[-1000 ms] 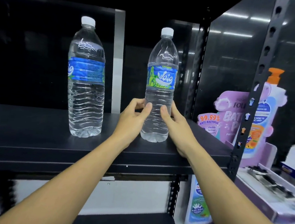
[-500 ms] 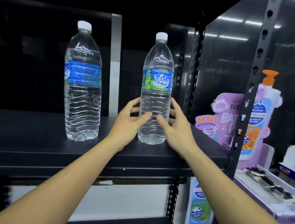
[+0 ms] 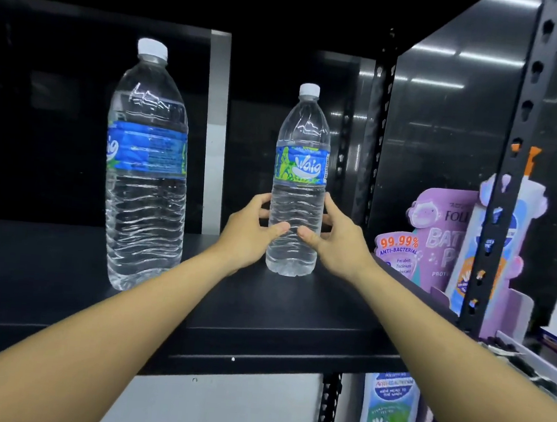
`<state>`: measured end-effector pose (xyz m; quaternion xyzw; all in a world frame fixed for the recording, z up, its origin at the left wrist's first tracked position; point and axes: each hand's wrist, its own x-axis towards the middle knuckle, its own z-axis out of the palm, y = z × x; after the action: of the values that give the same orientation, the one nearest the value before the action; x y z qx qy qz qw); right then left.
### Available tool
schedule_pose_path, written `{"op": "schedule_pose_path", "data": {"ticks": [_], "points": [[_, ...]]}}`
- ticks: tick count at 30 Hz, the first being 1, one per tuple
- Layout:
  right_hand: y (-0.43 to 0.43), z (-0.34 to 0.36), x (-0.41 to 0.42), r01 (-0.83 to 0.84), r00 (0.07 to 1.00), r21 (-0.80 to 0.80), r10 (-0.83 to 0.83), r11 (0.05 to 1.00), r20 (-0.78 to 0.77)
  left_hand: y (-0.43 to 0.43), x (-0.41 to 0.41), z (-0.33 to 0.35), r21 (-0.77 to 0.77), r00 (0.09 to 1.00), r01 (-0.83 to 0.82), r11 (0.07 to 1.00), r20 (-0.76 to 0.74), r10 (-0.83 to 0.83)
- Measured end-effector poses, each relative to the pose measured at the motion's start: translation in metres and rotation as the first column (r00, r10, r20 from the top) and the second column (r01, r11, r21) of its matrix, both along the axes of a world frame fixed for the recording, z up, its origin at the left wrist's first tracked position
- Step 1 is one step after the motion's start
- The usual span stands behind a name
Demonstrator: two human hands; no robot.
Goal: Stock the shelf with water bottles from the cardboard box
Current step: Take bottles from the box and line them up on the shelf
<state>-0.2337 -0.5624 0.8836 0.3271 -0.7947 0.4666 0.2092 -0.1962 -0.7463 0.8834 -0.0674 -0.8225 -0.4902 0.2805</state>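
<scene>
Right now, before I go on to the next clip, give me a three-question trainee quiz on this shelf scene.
1. How many water bottles stand on the black shelf?
2. True or false: the right bottle lies on its side.
3. Which bottle do the left hand and right hand bracket? A) left bottle B) right bottle

Key: 1. Two. 2. False, it stands upright. 3. B.

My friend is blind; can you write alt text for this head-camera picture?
Two bare hands, left hand and right hand, cup a clear water bottle standing upright on a black shelf. A second bottle stands apart to its left.
</scene>
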Motion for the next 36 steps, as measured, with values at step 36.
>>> {"op": "schedule_pose_path", "data": {"ticks": [36], "points": [[-0.032,-0.005,-0.074,0.101,0.994,-0.023,-0.100,0.995,0.045,-0.019,-0.075,-0.015,-0.227,0.946,-0.245,0.943,-0.269,0.182]]}}
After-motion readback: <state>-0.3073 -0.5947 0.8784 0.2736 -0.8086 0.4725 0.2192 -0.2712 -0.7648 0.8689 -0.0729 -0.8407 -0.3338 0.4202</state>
